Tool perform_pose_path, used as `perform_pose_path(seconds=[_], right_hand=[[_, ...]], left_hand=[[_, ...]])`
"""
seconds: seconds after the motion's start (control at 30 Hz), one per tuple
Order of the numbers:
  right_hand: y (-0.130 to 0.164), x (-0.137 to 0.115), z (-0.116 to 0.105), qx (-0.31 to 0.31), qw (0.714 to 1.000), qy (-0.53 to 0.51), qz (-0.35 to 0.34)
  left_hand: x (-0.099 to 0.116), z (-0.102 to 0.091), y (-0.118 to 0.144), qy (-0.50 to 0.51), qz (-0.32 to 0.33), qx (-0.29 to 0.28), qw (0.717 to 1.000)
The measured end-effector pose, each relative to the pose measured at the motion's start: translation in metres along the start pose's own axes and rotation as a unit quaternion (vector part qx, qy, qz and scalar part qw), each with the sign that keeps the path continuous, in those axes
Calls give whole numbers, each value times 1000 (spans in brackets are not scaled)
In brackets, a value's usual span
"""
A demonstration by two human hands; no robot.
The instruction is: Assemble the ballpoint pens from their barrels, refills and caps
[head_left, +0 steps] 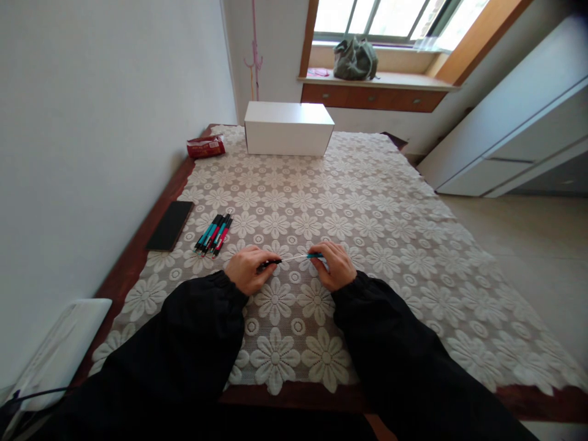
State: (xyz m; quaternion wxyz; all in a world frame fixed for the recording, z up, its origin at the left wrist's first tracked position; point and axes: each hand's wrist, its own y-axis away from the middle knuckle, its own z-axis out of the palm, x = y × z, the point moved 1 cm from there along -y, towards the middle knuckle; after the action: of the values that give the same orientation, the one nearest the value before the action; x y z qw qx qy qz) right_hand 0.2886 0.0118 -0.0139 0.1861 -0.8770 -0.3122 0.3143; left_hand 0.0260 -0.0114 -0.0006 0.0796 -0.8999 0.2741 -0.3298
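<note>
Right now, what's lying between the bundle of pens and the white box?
Nothing: in the head view, only bare lace tablecloth lies between the pens and the white box.

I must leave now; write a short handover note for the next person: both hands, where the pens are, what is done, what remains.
Left hand: closed on the dark end of one pen, just above the lace tablecloth.
Right hand: pinches the teal end of the same pen; a thin light middle part shows between the hands.
Other pens: a bundle of pens, teal and red, lies left of the hands, beside a black phone.
Further back: a white box and a red packet.
Done: cannot tell from this view whether any pen is finished.
Left: the pen in hand looks pulled apart; the bundle lies untouched.
</note>
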Motion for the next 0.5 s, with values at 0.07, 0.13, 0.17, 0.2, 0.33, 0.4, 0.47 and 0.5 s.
perform_pose_path(seconds=[0.07, 0.13, 0.17, 0.2, 0.33, 0.4, 0.47, 0.5], right_hand=[[0, 0, 0, 0, 1000, -1, 1], [-1, -2, 0, -1, 1000, 1, 2], [-1, -2, -1, 0, 1000, 3, 3], [-1, -3, -1, 2, 1000, 4, 3], [-1, -4, -2, 2, 1000, 1, -2], [-1, -3, -2, -1, 1000, 1, -6], [-1, -3, -1, -2, 1000, 3, -8], [0, -3, -1, -3, 1000, 4, -8]], left_hand=[[0, 0, 0, 1, -1, 0, 1000], [0, 0, 0, 1, -3, -2, 1000], [-1, 0, 0, 0, -4, -3, 1000], [-1, 0, 0, -1, -4, -3, 1000], [0, 0, 0, -3, -2, -3, 1000], [0, 0, 0, -1, 0, -3, 1000], [0, 0, 0, -1, 1, -2, 1000], [0, 0, 0, -1, 2, -2, 1000]])
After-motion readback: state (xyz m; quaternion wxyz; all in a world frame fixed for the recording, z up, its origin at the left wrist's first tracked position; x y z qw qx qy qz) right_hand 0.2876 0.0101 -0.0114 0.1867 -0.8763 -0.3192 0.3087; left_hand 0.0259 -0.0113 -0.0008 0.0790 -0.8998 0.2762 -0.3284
